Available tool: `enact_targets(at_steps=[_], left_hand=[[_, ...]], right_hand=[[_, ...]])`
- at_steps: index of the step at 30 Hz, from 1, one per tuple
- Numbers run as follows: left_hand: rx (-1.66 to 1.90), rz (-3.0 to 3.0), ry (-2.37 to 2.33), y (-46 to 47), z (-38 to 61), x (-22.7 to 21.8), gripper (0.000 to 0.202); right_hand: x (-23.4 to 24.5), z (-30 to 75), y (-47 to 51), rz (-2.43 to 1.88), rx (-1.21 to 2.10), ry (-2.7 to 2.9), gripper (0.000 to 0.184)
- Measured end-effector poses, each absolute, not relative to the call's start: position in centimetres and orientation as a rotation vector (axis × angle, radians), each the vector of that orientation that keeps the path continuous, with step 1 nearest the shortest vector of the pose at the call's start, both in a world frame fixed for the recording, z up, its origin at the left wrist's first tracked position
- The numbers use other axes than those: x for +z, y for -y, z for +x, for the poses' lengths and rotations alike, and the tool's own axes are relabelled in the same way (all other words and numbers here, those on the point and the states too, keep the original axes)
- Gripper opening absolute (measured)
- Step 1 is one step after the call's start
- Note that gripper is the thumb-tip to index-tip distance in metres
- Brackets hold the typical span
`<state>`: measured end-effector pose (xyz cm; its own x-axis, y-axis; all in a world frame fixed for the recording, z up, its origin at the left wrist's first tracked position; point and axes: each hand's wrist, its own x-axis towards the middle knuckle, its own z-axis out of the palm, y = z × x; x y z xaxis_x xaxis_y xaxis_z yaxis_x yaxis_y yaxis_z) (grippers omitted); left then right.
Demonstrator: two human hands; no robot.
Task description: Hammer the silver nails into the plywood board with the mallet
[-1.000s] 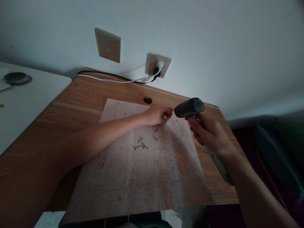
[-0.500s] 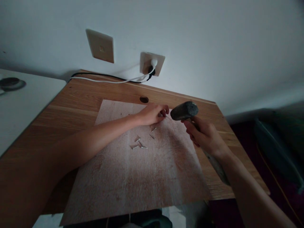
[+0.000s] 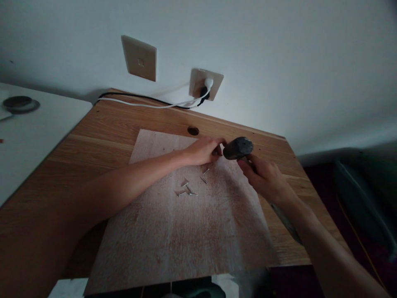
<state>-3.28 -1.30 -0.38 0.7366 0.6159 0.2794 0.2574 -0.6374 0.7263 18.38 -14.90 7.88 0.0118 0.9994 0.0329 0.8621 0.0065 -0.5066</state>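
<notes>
My right hand [image 3: 263, 174] is wrapped round the handle of a hammer [image 3: 238, 148] with a thick dark head. The hammer head is close beside the fingertips of my left hand [image 3: 206, 151], over the far right part of a thin wooden board [image 3: 186, 231]. Thumb and fingers of my left hand pinch a nail, which the hammer head now hides. Several loose silvery nails [image 3: 192, 193] lie on the board just in front of my left hand. Small dark spots show in the board beyond my left forearm.
Beneath the board is a wooden desk [image 3: 102, 128] with a round cable hole [image 3: 193, 130]. White and black cables [image 3: 139, 101] run along its back edge to a wall socket [image 3: 206, 85]. A white surface [image 3: 43, 128] adjoins on the left. A dark cushion [image 3: 362, 203] lies to the right.
The hammer head has moved slightly left and down, closer to my left fingertips, covering the nail that showed before. My left hand stays in place on the board. The view has shifted a little.
</notes>
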Motion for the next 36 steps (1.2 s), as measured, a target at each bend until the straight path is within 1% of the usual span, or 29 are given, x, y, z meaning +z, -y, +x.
enact_targets(at_steps=[2, 5, 8, 12, 20, 26, 30, 36], left_hand=[[0.673, 2.254, -0.635, 1.3, -3.3, -0.4, 0.045], [0.675, 2.264, -0.621, 1.2, -3.4, -0.6, 0.04], [0.69, 2.271, -0.617, 1.2, -3.3, -0.8, 0.034], [0.696, 2.274, -0.595, 1.1, -3.3, -0.9, 0.03], [0.687, 2.293, -0.627, 1.3, -3.1, -0.6, 0.032], [0.718, 2.282, -0.613, 1.2, -2.9, -0.8, 0.023], [0.731, 2.273, -0.584, 1.0, -3.0, -1.1, 0.024], [0.735, 2.277, -0.541, 0.8, -3.2, -1.5, 0.028]], right_hand=[[7.8, 18.9, 15.7, -1.927, 0.48, 1.862, 0.031], [7.7, 19.3, 17.5, -1.938, 0.528, 1.839, 0.037], [7.3, 19.5, 19.0, -1.94, 0.553, 1.854, 0.036], [6.9, 19.5, 19.1, -1.962, 0.525, 1.837, 0.038], [9.1, 18.2, 16.8, -1.975, 0.497, 1.862, 0.039], [8.4, 17.3, 15.5, -1.968, 0.456, 1.899, 0.031], [7.9, 17.9, 15.6, -1.976, 0.477, 1.877, 0.033], [7.5, 17.9, 18.9, -1.978, 0.568, 1.834, 0.037]])
